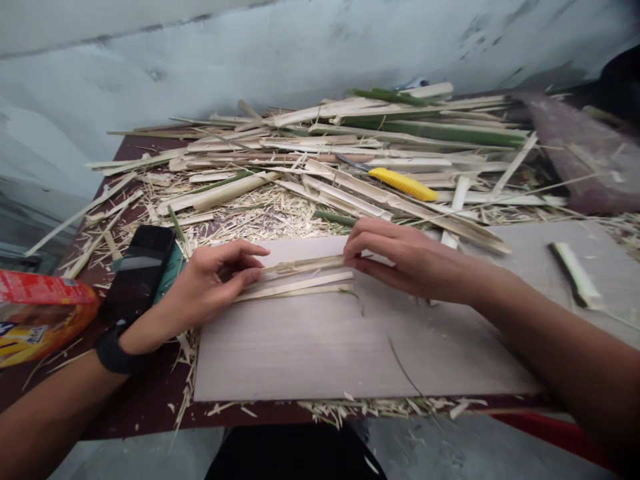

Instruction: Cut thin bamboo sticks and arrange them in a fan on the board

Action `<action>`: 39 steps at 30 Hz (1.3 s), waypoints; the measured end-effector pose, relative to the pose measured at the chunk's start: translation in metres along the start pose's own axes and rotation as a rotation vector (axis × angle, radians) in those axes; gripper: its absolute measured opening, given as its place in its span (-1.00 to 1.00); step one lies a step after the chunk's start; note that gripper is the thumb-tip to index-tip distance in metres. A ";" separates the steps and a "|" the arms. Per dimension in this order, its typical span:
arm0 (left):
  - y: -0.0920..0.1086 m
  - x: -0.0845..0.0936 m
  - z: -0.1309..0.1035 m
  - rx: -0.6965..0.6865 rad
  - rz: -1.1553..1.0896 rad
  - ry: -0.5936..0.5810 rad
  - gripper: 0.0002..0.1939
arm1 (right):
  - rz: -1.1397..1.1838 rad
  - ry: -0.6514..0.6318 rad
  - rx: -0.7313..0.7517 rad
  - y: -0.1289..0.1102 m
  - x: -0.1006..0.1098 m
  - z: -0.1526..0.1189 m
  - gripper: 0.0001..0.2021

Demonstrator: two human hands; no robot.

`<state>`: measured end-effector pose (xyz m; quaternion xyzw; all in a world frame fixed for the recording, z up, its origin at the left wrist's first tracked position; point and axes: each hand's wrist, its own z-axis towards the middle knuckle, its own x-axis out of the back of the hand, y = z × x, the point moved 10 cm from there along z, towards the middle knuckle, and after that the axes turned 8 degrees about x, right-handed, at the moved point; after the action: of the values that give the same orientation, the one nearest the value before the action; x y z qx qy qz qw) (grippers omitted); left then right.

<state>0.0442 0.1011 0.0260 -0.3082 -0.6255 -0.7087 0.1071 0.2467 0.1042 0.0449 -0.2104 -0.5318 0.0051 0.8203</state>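
Observation:
A pale bamboo strip lies crosswise over a light board. My left hand is at its left end, thumb and fingers curled around the tip. At the right end my right hand pinches the same strip between thumb and fingers. Just below it, further thin pale strips rest on the board, close to my left thumb. Beyond my hands, a yellow-handled cutter rests on the bamboo pile with its blade toward the left.
Split bamboo pieces and shavings heap up along the wall. A black phone lies left of the board, near an orange-red packaged container. A short bamboo piece sits on the board's right side. Shavings line the table's front edge.

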 end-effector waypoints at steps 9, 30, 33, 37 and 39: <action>-0.017 -0.013 0.004 0.239 -0.418 -0.143 -0.74 | -0.015 -0.006 -0.047 0.009 -0.005 -0.002 -0.88; -0.011 -0.009 0.006 0.163 -0.322 -0.110 -0.80 | 0.094 0.009 0.064 -0.004 -0.003 0.002 -0.86; -0.010 -0.008 0.006 0.156 -0.277 -0.095 -0.80 | 0.117 0.014 0.064 -0.005 -0.002 0.002 -0.86; -0.011 -0.009 0.005 0.165 -0.308 -0.102 -0.79 | 0.102 0.016 0.063 -0.004 -0.004 0.002 -0.86; -0.012 -0.010 0.005 0.170 -0.332 -0.106 -0.79 | 0.094 0.017 0.063 -0.003 -0.006 0.002 -0.85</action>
<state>0.0469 0.1059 0.0103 -0.2276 -0.7302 -0.6439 -0.0191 0.2417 0.1003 0.0417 -0.2093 -0.5139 0.0588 0.8299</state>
